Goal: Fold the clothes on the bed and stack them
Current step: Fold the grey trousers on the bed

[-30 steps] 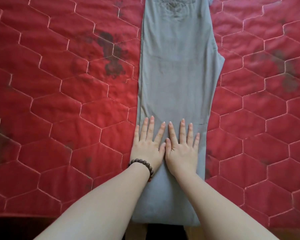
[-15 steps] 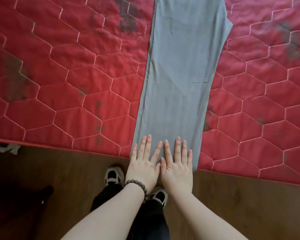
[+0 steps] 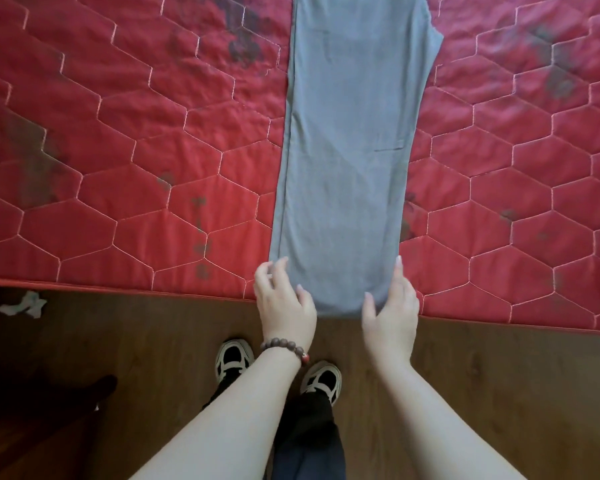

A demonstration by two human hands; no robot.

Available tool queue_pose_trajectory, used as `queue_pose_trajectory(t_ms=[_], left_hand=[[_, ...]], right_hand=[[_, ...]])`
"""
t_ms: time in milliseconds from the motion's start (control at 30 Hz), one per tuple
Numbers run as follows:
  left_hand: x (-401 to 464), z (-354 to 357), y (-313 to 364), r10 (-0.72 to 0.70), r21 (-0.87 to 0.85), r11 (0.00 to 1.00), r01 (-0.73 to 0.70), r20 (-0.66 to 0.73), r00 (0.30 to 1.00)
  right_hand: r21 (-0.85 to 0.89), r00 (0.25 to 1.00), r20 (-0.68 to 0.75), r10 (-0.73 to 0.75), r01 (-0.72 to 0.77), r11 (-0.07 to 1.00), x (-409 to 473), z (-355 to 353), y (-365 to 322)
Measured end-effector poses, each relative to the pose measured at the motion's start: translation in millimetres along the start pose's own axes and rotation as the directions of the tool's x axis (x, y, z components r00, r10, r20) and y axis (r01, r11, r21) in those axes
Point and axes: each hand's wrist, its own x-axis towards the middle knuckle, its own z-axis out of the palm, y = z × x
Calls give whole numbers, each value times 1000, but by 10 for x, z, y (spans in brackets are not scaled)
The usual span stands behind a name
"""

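Garment: grey garment [image 3: 347,168] folded into a long strip on the red quilt [image 3: 118,133].
Left hand [image 3: 284,303]: at its near left corner, fingers loosely spread.
Right hand [image 3: 392,306]: at the near right corner, seemingly pinching the hem.

Around the grey garment [image 3: 350,150], the red quilt [image 3: 118,150] lies flat and bare on both long sides, giving open passage to left and right of it. Only the left hand [image 3: 284,303] and right hand [image 3: 392,306] crowd its near corners (at the bed's edge).
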Motion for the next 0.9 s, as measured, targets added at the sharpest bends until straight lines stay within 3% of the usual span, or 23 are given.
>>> queue_pose_trajectory(t_ms=[167,367,467,567,800,900], left_hand=[[223,-93,-55,-224,-33,974,225,34,974],[278,-227,-129,-127,22,992,125,108,986],[248,-242,-146,-141,-44,988,149,149,979],[288,-253,-154,-120,4,993,121,182,976],[206,-427,-175,25,-86,996,-19,60,998],[243,-458,-235,-15,-69,997,17,27,1000]], right_hand=[[132,976,2,219,-217,967,89,-91,9],[214,987,17,160,-160,964,39,-106,48],[232,985,74,158,-171,958,10,-116,67],[243,976,158,148,-184,953,34,-115,111],[212,974,198,113,-155,965,50,-123,175],[204,965,242,99,-150,967,31,-62,179]])
